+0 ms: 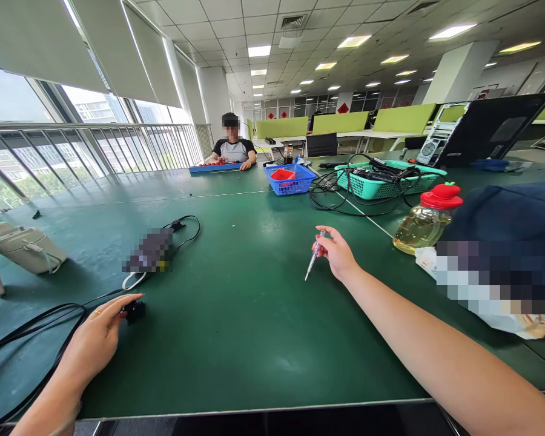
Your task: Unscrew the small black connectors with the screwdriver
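Screwdriver (313, 257), slim, clear-handled: pinched near its top by right hand (338, 253) fingertips, tip slanting toward 7 o'clock above green table (236, 327), clear for use. Left hand (97, 339), at 8 o'clock, fingers together, steadies small black plug (134, 310).

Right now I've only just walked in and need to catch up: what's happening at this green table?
A person sits at the green table. Their right hand holds a slim clear-handled screwdriver, tip down, above the table. Their left hand rests on a small black plug at the end of a black cable. An oil bottle stands to the right. Another person works at the far end.
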`<state>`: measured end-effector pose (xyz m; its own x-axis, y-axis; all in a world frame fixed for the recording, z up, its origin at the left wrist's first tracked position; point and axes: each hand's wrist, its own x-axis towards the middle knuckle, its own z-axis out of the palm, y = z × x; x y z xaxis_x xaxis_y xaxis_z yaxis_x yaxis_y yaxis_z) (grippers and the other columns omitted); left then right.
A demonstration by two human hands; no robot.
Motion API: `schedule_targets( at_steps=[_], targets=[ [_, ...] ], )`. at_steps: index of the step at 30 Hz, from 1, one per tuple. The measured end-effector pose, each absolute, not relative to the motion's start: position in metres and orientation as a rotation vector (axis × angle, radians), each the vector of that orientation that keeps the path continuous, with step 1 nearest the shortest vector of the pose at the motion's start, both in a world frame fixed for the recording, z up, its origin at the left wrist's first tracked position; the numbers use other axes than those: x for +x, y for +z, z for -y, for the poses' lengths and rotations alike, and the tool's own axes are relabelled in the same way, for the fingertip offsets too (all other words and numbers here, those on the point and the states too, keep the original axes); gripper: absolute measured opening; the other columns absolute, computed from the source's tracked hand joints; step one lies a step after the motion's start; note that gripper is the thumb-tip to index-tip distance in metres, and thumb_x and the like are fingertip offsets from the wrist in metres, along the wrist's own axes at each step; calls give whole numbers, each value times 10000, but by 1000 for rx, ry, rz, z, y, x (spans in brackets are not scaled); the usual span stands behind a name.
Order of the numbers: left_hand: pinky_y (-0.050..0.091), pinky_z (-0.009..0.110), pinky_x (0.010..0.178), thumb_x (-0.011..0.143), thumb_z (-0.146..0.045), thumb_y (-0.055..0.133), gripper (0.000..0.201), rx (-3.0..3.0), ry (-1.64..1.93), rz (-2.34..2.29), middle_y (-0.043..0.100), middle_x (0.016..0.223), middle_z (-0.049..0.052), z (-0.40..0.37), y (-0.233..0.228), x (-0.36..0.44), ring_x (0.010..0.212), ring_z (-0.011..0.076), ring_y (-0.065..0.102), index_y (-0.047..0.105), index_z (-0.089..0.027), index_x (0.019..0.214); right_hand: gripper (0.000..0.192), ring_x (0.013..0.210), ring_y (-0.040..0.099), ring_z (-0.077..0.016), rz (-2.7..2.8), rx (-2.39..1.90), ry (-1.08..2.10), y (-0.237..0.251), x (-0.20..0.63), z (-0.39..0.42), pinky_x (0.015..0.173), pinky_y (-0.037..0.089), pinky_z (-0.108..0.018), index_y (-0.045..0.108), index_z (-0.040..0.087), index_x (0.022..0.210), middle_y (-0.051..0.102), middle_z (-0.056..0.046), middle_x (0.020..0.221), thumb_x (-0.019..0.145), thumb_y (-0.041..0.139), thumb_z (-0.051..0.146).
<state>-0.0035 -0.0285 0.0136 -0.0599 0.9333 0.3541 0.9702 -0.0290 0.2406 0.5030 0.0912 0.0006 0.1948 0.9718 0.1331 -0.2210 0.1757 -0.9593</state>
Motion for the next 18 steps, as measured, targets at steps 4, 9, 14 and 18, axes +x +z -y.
schedule_targets(
  at_steps=[4, 9, 14, 18],
  targets=[
    [529, 350, 942, 825, -292, 332, 489, -2096, -627, 2122, 686, 1221, 65, 28, 14, -2, 1096, 231, 654, 662, -213, 1177, 437, 546, 540, -129, 981, -999, 1066, 1, 503, -91, 538, 440, -270, 576, 242, 1029, 571, 59, 606, 645, 731, 381],
    [515, 397, 954, 842, -415, 357, 497, -2080, -583, 2098, 710, 1168, 87, 29, 20, 6, 1095, 269, 649, 672, -208, 1166, 434, 564, 555, -139, 1001, -1001, 1065, 1, 503, -91, 537, 444, -278, 576, 246, 1033, 558, 61, 617, 652, 727, 389],
    [532, 400, 903, 844, -476, 374, 537, -2058, -559, 2124, 723, 1108, 98, 31, 19, 4, 1031, 275, 664, 654, -208, 1215, 442, 571, 555, -141, 1005, -1006, 1063, 1, 503, -91, 534, 439, -276, 573, 243, 1032, 552, 60, 618, 647, 727, 395],
    [513, 400, 942, 853, -430, 369, 511, -2102, -557, 2082, 716, 1131, 85, 30, 15, -1, 1080, 270, 640, 662, -226, 1218, 447, 564, 547, -137, 1001, -1010, 1066, 2, 502, -90, 544, 442, -279, 573, 238, 1036, 566, 58, 609, 642, 723, 387]
  ],
)
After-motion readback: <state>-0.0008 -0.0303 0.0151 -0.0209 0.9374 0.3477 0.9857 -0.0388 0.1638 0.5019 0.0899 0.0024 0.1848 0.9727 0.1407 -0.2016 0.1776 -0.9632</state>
